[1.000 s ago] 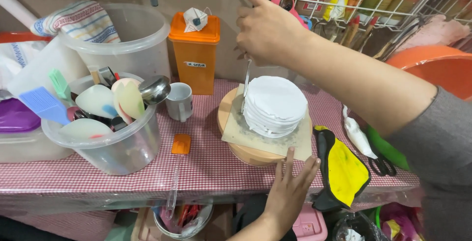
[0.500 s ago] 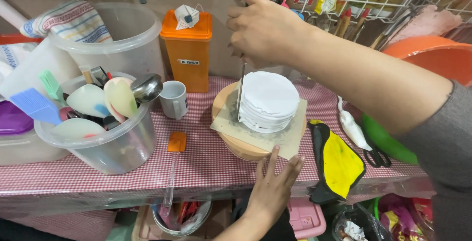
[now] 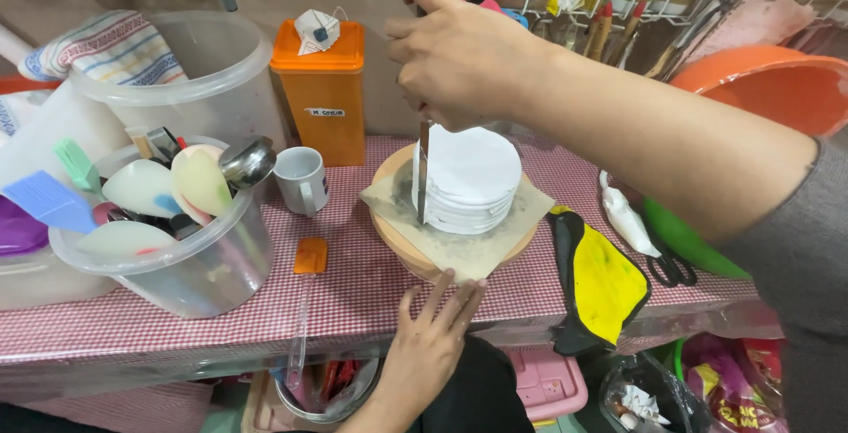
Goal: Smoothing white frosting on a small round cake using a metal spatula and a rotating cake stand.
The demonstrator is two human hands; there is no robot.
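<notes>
A white frosted round cake (image 3: 468, 177) sits on brown paper on a wooden turntable (image 3: 415, 256) on the red checked table. My right hand (image 3: 459, 53) grips a metal spatula (image 3: 423, 172) held upright, its blade against the cake's left side. My left hand (image 3: 433, 336) rests with fingers spread at the turntable's front edge, touching the paper corner.
A clear tub of spatulas and spoons (image 3: 168, 221) stands at left, a white mug (image 3: 302, 178) and orange canister (image 3: 325, 88) behind. A small orange spatula (image 3: 309, 261) lies on the table. A yellow-black cloth (image 3: 601, 283), scissors (image 3: 658, 256) and an orange basin (image 3: 760, 79) lie at right.
My right hand has come lower and the spatula blade now stands against the cake's left side. My left hand stays at the turntable's front edge, and the paper corners have turned.
</notes>
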